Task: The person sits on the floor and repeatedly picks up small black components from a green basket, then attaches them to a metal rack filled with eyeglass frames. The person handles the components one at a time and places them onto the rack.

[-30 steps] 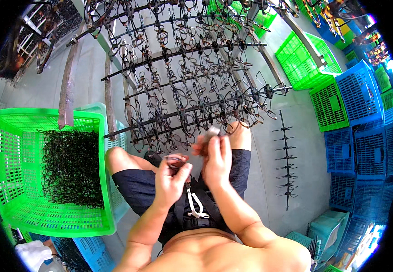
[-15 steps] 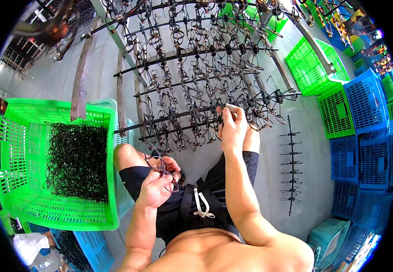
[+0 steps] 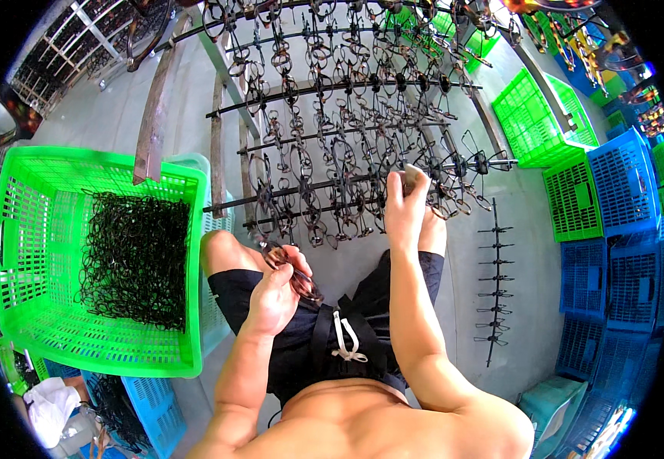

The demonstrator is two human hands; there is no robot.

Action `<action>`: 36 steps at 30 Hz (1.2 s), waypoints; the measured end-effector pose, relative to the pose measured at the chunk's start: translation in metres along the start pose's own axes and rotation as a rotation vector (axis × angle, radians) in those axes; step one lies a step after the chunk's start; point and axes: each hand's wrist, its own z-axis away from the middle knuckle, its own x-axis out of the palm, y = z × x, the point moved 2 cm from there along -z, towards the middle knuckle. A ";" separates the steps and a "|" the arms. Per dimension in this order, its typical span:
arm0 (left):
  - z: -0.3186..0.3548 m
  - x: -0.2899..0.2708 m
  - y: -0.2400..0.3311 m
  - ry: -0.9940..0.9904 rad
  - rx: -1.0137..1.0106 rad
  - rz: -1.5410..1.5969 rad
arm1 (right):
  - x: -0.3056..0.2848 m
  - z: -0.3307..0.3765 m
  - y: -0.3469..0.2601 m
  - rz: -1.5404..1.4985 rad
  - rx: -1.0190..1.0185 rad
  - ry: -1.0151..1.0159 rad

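Head | left hand (image 3: 272, 300) — brown eyeglasses (image 3: 304, 288) (tilted) | right hand (image 3: 406, 214) — pale piece (image 3: 417, 175)

Forward of the right grip (image 3: 407, 210), the way is blocked by horizontal rods hung densely with spectacle frames (image 3: 339, 149), while a gap above the lap is left open between it and the left grip (image 3: 277, 289). Leftward passage is hindered by the knee (image 3: 221, 251) and the green crate (image 3: 195, 306); rightward, room is offered over the grey floor (image 3: 532, 260), bounded by stacked blue crates (image 3: 583, 275).
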 end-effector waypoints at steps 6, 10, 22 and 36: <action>-0.006 0.010 -0.003 0.125 0.152 -0.077 | 0.003 0.096 -0.020 -0.178 -0.105 -0.768; -0.008 0.027 -0.001 0.054 0.641 -1.240 | 0.010 0.126 -0.012 -0.727 0.784 -0.815; 0.007 0.026 0.003 0.424 1.054 -1.503 | -0.017 0.068 -0.020 -0.763 0.714 -0.299; 0.012 0.024 -0.012 -0.286 -0.255 -0.363 | -0.062 0.031 -0.008 -0.461 0.225 -0.752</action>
